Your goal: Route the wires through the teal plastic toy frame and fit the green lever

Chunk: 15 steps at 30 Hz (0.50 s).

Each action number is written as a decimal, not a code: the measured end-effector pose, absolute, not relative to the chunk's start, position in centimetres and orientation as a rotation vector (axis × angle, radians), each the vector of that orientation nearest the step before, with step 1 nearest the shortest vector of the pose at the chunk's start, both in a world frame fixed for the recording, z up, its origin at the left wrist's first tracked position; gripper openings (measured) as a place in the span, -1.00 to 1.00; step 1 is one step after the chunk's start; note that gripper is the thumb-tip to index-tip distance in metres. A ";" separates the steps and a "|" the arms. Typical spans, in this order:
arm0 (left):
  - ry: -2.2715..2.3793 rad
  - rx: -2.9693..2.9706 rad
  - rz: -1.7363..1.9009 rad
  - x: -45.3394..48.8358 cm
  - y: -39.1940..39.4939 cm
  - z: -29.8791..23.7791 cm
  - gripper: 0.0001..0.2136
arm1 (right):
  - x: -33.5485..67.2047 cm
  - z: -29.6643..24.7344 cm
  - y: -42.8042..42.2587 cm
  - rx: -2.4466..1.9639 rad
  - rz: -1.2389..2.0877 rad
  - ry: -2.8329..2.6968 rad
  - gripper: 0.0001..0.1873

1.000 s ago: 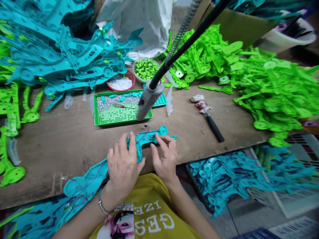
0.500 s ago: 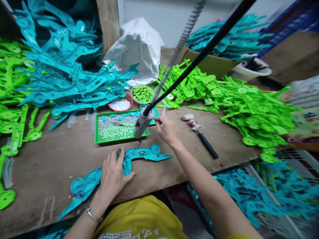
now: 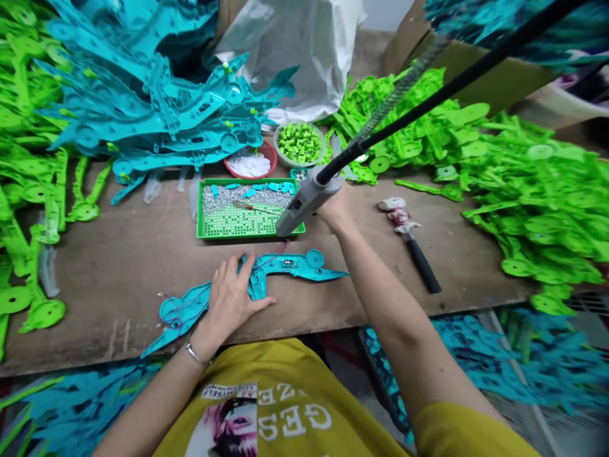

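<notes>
Lifted to grey screwdriver (image 3: 304, 206): right hand (image 3: 337, 211), grip unclear; left hand (image 3: 229, 303) spread open, pressing teal plastic part (image 3: 295, 266) flat, firm and steady.

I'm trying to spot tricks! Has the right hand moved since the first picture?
Yes. The right hand has left the teal part and gone up, away from the person, to the grey tool beside the green tray.

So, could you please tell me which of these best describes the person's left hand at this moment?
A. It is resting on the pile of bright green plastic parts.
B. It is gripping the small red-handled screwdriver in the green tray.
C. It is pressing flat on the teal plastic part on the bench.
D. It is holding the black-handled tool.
C: the left hand lies spread flat on the teal plastic part.
</notes>
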State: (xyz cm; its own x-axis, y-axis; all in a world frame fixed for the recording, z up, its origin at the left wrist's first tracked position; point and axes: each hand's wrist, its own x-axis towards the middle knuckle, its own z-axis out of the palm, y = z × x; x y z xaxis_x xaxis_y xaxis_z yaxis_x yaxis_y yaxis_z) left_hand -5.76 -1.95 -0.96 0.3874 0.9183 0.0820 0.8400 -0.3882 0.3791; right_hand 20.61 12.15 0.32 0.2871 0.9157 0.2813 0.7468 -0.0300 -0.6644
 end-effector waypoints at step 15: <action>1.650 2.414 0.412 -4.3 -3.1 -1.0 -0.17 | 13.0 -0.8 -2.7 -1.846 0.674 -1.094 -0.86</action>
